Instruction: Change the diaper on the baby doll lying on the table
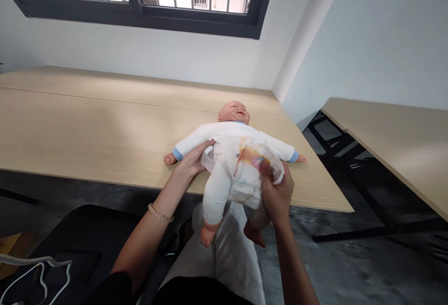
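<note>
Head view, looking down over the person's lap toward a light wood desk (105, 127). Baby doll (227, 155) lies on its back, arms spread, head toward the wall, hips at the near desk edge. Both legs hang past that edge, and its bare feet point down over the lap.

White bodysuit (224, 134) with blue cuffs covers the torso, arms and the visible leg. Disposable diaper (245, 188), white with a coloured print, sits around the hips, its waist edge loose and crumpled on both sides.

Left hand (193, 161) lies along the doll's side, palm spread, with a loose, open grip, fingers (206, 147) resting on the bodysuit beside the diaper's edge. Beaded bracelet (160, 213) circles that wrist. Right hand (277, 192) has a closed grip, pinching the diaper's far waist edge between thumb and fingers.

Pale cloth (231, 253) lies over the lap. White cable (38, 272) trails at lower left. Second wood desk (385, 141) stands to the right, above a grey floor (336, 263). Barred window (140, 1) with a black frame is set in the wall ahead.
</note>
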Demonstrator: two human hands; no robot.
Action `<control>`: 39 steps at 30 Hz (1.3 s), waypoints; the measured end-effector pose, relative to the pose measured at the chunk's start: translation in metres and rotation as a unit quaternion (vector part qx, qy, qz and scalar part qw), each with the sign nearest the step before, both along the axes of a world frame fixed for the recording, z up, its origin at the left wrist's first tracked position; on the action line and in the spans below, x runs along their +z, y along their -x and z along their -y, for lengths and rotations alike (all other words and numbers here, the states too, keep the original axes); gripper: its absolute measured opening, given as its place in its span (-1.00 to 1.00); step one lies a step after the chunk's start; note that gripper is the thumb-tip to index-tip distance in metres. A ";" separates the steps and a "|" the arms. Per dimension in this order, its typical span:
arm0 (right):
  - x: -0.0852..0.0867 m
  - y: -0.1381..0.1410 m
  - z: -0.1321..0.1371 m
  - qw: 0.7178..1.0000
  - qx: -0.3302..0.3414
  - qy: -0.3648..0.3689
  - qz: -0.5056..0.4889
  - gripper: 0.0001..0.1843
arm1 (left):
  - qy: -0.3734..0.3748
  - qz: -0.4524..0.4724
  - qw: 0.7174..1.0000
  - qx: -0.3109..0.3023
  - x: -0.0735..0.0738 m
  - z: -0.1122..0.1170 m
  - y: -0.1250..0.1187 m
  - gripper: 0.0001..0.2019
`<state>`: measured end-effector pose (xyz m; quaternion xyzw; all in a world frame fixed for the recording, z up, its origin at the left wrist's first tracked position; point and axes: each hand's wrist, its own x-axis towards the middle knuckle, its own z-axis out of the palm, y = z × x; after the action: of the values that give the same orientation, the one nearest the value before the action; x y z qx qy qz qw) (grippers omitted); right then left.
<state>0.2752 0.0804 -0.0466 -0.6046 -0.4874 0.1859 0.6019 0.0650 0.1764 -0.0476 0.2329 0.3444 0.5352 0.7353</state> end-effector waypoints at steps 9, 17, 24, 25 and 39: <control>-0.002 -0.001 -0.002 1.000 0.015 0.001 -0.006 -0.49 | 0.016 -0.093 0.991 -0.094 0.034 -0.009 0.018 -0.88; -0.003 0.000 -0.002 1.000 0.024 -0.005 0.002 -0.49 | 0.059 -0.083 0.994 -0.035 0.026 -0.007 0.038 -0.89; -0.007 0.000 -0.002 0.999 0.030 -0.033 0.004 -0.56 | -0.006 -0.171 0.985 0.019 0.022 0.017 0.058 -0.91; -0.007 -0.001 -0.001 0.998 0.032 -0.051 0.011 -0.60 | -0.022 -0.187 0.982 0.028 0.020 0.022 0.061 -0.85; 0.053 0.016 -0.049 0.958 0.202 -0.091 0.182 -0.71 | -0.074 -0.438 0.893 -0.068 0.021 0.042 0.088 -0.70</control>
<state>0.2596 0.1289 0.0068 -0.4598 -0.7156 0.1447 0.5055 -0.0228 0.1347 -0.0268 0.5205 0.5744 0.3513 0.5251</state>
